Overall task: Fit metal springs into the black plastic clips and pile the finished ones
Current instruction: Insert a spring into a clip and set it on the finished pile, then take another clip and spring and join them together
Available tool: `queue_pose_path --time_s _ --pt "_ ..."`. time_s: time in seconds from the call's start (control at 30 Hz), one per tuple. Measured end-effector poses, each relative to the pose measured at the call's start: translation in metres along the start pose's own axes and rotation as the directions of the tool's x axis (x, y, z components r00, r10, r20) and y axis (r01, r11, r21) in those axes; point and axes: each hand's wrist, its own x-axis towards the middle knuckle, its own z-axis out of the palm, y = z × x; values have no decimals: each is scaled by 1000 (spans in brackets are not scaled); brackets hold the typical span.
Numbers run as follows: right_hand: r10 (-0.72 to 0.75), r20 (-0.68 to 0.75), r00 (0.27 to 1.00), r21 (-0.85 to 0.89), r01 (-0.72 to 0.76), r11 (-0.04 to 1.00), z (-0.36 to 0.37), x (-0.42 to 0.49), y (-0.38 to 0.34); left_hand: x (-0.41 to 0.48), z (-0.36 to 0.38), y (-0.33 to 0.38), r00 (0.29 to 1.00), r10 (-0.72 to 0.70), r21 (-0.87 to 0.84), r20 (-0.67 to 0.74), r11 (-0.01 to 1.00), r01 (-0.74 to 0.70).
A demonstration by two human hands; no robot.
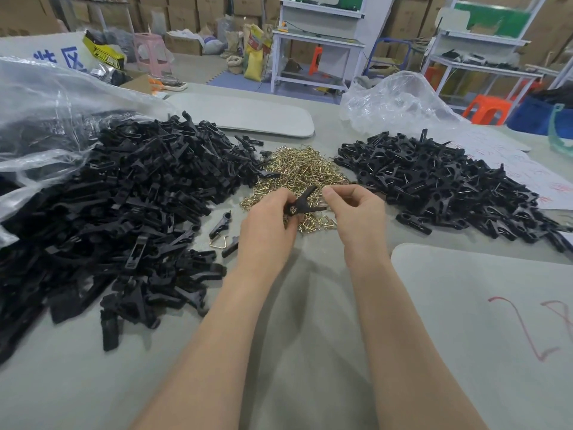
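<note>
A heap of brass-coloured metal springs (297, 172) lies at the middle of the table. A large pile of loose black clip halves (133, 200) spreads on the left, and a pile of assembled clips (434, 181) with springs fitted lies on the right. My left hand (269, 225) grips a black clip (304, 203) over the near edge of the spring heap. My right hand (353, 206) is beside it, its thumb and forefinger pinched together near the clip's jaw; what they pinch is too small to see. A clip half with a loose spring (221, 237) lies near my left hand.
A clear plastic bag (37, 119) covers the left pile's far side, another bag (397, 100) sits at the back right. Grey pads lie at the back (248, 116) and near right (483, 305). Paper with red writing (533, 175) lies at right. Shelves, stools and boxes stand beyond.
</note>
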Motion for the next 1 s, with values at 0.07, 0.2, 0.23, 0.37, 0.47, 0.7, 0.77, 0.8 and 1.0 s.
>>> queue_pose_path --time_s 0.07,0.2,0.23,0.37,0.47,0.7,0.77,0.8,1.0 --pt "-21 4 1000 -34 22 999 3 -1 2 0 1 1 1000 18 15 -14 1000 -18" --pt "-43 -34 998 -64 41 997 6 -2 6 -1 2 2 1000 25 18 -1 1000 -25" --pt "-45 -46 998 -64 42 997 7 -3 7 -1 2 2 1000 28 21 -2 999 -28" --pt "-29 -70 997 -53 25 998 7 -1 10 -2 1 3 998 61 37 -18 998 -60" --pt "7 -27 1000 -14 -7 1000 11 -6 9 -2 1 2 998 62 54 -13 997 -61" --pt "439 430 789 154 -543 825 -15 5 -5 2 -14 0 978 6 -227 208 973 43" --pt "445 588 675 205 -657 725 -26 8 -4 3 -20 2 964 42 -293 262 955 38" --pt "420 650 633 202 -677 708 -30 7 -3 3 -21 3 960 58 -310 272 950 30" --pt "281 852 441 119 -686 718 -31 4 7 5 -28 8 957 144 -366 253 930 -43"
